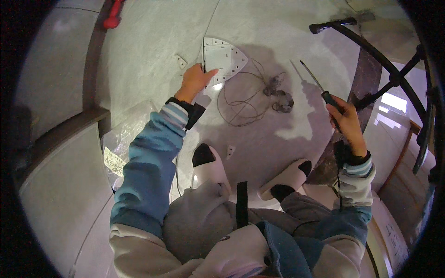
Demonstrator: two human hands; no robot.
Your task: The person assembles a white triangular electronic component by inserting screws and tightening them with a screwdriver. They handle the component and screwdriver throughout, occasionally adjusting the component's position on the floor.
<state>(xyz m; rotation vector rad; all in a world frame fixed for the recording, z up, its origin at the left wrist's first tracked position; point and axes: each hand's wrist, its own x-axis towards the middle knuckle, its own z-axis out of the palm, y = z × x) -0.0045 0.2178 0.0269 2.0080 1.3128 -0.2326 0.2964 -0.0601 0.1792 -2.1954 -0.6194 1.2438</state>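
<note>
My left hand [195, 82] is closed on the lower left edge of a white panel [221, 60], its thumb lying over the top face. The panel has one straight side, a pointed end toward the right, and small holes along its border. In my right hand [346, 121] is a screwdriver [330, 98], gripped by its dark handle. Its thin shaft points up and to the left, away from the panel. A loosely coiled thin cable [241, 125] lies between the hands, with a dark bulky end [282, 101] beside it.
Small white pieces with holes lie on the floor, one [181, 61] left of the panel, another [230, 151] between my slippered feet. A clear plastic bag [132, 127] rests at left. Black tubular legs [371, 50] stand at right; a red dumbbell-like object [111, 21] sits far left.
</note>
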